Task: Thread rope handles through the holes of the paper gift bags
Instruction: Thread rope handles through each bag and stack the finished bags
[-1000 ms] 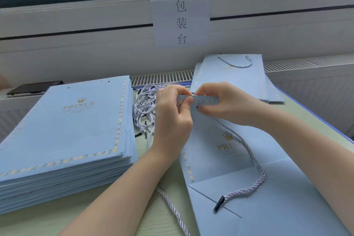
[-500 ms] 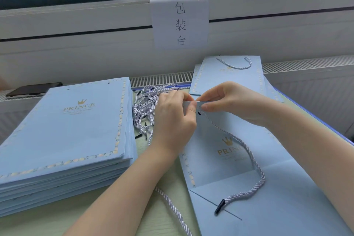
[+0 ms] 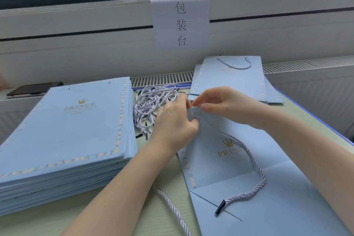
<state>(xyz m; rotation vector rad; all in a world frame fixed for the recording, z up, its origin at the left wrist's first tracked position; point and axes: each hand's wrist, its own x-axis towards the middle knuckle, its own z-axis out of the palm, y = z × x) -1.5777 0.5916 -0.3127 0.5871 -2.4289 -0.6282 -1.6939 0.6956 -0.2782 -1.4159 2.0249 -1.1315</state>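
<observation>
Both hands meet at the top edge of the flat bag (image 3: 239, 159), which lies lengthwise away from the person, mouth at the far end. The left hand (image 3: 175, 120) pinches that edge from the left, and the right hand (image 3: 220, 105) pinches it from above, thumb and forefinger closed on the paper. One rope (image 3: 254, 166) leaves a hole right under the fingers and trails back toward the person, its black tip (image 3: 220, 210) lying loose on the bag. That free tip sits nearer the right arm, well apart from both hands.

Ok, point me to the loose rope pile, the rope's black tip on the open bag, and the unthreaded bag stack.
rope pile (image 3: 153, 99), head view, middle of tangle
black tip (image 3: 220, 209), head view, tip's middle
bag stack (image 3: 63, 132), head view, top bag's face
</observation>
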